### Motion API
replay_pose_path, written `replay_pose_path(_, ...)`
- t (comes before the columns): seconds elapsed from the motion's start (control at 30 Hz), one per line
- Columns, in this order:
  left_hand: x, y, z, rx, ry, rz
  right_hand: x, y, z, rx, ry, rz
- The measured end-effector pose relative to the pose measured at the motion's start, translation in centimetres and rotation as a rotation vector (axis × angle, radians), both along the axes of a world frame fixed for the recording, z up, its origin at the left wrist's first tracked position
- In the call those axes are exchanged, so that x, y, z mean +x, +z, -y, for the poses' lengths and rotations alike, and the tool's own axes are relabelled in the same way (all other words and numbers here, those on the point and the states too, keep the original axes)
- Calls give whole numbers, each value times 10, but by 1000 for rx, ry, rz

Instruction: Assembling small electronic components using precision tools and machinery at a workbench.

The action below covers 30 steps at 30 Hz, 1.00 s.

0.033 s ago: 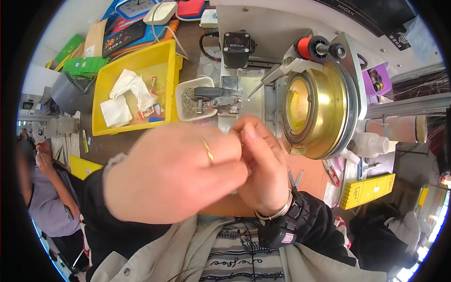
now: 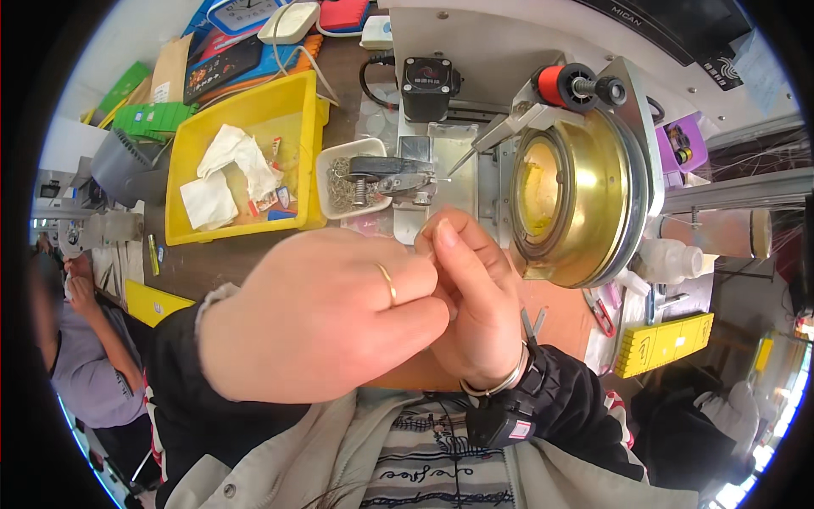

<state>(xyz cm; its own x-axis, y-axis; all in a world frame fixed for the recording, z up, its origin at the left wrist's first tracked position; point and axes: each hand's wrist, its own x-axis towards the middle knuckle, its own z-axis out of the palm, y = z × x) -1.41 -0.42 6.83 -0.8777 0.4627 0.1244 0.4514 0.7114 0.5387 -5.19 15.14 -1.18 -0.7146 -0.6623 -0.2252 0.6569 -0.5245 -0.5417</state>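
In front of my chest my left hand [image 2: 326, 318], a gold ring on one finger, has its fingers curled closed against the right hand's fingers. My right hand [image 2: 476, 305], a bangle at its wrist, pinches with thumb and forefinger just beside it. Whatever sits between the fingertips is hidden or too small to make out. Just beyond the hands stands a metal clamp fixture [image 2: 394, 174] with a dark lever and a spring. A white dish [image 2: 329, 208] of small metal pieces lies beside it. To the right is a brass-coloured round drum [image 2: 581, 199] on the machine.
A yellow bin [image 2: 242, 231] with white cloths and small packets stands at left. A red thread spool [image 2: 560, 87] tops the machine arm, which ends in a thin needle-like tip. Red-handled scissors [image 2: 604, 321] and a yellow tray [image 2: 666, 345] lie right. Another person [image 2: 93, 373] sits far left.
My left hand has shifted slightly to the right, and its blur has gone. The right hand stays almost in place, its fingers still pinched.
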Motion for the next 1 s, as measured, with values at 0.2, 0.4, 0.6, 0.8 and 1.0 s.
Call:
replay_pose_path(0.2,-18,-8,18,73,54,-159,-13,-11,7,175,-98,206)
replay_pose_path(0.4,-63,-6,41,200,298,-118,-29,-14,28,163,-205,67)
replay_pose_path(0.6,-81,-25,39,73,46,-136,-35,-8,40,232,-253,31)
replay_pose_path(0.8,-50,-24,25,85,322,-513,-20,-6,16,209,-261,255)
replay_pose_path(1.0,7,-33,-5,65,124,-557,-4,12,1,-38,-7,6)
